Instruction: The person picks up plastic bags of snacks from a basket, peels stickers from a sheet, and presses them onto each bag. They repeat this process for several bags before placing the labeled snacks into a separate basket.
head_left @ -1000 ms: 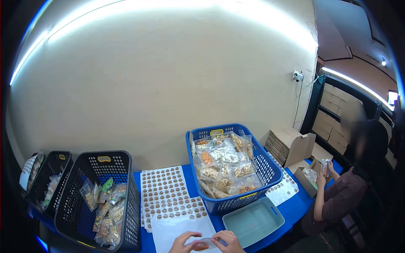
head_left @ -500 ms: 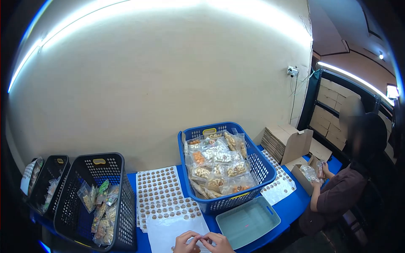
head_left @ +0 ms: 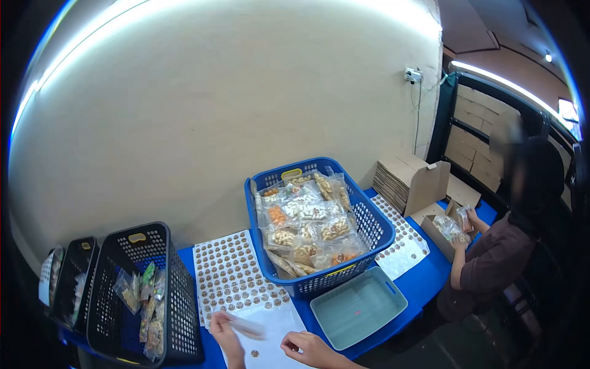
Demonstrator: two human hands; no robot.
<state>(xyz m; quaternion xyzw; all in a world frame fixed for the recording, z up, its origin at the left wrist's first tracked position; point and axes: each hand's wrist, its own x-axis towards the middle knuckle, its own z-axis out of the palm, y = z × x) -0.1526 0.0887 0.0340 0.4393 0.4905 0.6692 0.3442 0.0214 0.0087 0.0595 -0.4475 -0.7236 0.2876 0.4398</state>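
Note:
My left hand (head_left: 226,337) is raised over the sticker sheets (head_left: 236,270), its fingers closed on a small clear packet (head_left: 247,327) that is blurred by motion. Just right of it, my right hand (head_left: 307,345) hovers above the white sheet's edge with curled fingers; whether anything is between them cannot be made out. One round sticker (head_left: 255,353) lies on the bare white sheet between the hands. Beyond them stands a blue basket (head_left: 335,275) full of clear packets of snacks. A grey-green tray (head_left: 359,307) sits right of my right hand.
Dark baskets (head_left: 184,307) with snack packets stand at the left. Flat cardboard (head_left: 393,184) is stacked at the back right. A co-worker (head_left: 491,258) at the right handles packets in an open cardboard box (head_left: 439,237). More sticker sheets (head_left: 399,246) lie beside the blue basket.
My hands, earlier close together at the bottom, have moved apart. The left has risen leftward with a packet now visible. The view has shifted slightly.

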